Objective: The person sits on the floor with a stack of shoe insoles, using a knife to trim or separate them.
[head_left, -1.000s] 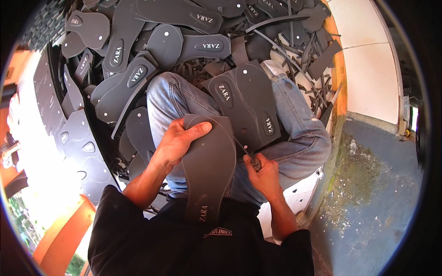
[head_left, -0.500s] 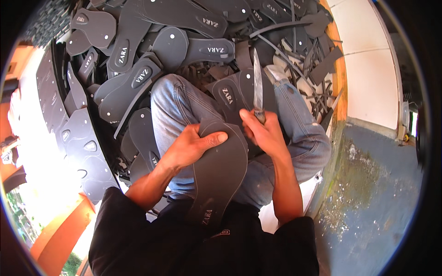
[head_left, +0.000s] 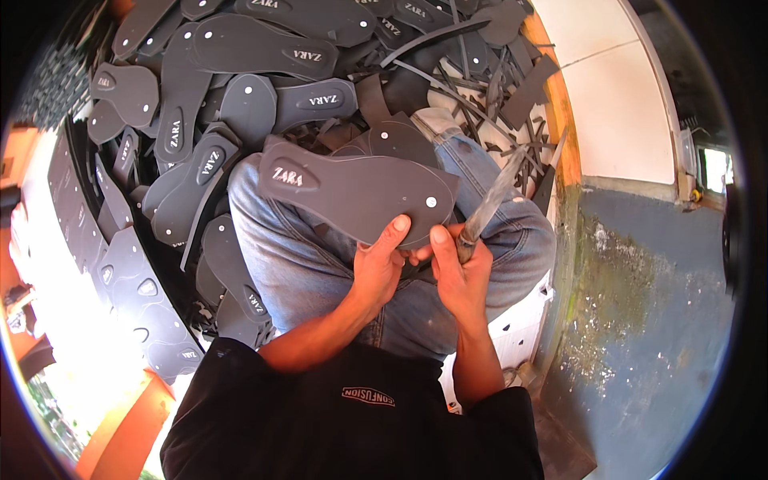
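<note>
A dark grey foam sandal sole (head_left: 360, 188) lies across above my lap, its narrower printed end to the left and a white dot near its wide end. My left hand (head_left: 380, 260) grips its near edge, thumb on top and fingers underneath. My right hand (head_left: 460, 276) is closed round the dark handle of a knife (head_left: 490, 204), whose blade points up and to the right, away from the sole. The right thumb presses at the sole's near edge. Beneath the sole, further soles (head_left: 400, 138) rest between my jean-clad legs.
Ahead and to the left spreads a heap of grey soles (head_left: 264, 48), with thin foam offcuts (head_left: 496, 88) at its right. A foam sheet with sole outlines (head_left: 148, 296) stands at the left. A wooden edge (head_left: 566, 160) borders the blue-grey floor (head_left: 648, 320) on the right.
The sole has swung round from pointing toward my chest to lying crosswise, printed end left. My right hand has moved in to its edge, and the knife now tilts rightward.
</note>
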### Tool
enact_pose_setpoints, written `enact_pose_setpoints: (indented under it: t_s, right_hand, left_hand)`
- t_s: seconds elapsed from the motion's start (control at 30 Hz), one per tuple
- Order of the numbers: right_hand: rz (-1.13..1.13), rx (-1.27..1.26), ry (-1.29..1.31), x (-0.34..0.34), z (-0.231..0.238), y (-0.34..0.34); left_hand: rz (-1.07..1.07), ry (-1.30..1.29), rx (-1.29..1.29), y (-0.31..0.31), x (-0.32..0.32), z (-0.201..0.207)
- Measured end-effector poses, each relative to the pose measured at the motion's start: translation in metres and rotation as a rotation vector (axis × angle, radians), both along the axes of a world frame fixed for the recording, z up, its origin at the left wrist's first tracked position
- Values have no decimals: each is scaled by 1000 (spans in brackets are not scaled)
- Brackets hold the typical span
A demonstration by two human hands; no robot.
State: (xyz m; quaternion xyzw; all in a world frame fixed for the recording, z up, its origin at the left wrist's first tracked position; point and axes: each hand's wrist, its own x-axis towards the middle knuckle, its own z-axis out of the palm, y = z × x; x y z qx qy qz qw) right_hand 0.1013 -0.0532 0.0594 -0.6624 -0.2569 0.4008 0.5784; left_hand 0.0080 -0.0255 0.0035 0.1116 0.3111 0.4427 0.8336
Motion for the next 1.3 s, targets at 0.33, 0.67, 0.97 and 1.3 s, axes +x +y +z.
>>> enact_pose_setpoints:
  t_s: [0.33,0.67,0.97,1.3]
  right_hand:
    - [135,-518,-727,37,-36,-87]
    - [364,-586,-815,39,-40,-69]
    - [341,-411,294,38,-39,-23]
    - [601,-395,54,-5,-28,-82]
  left_hand:
    - [-34,35,-190,-10,4,4]
    - [-100,137,-104,-21,-25,-17]
    - [-318,233,-143,-36,-68,-19]
    - [-107,418,-82,73,-107,-8]
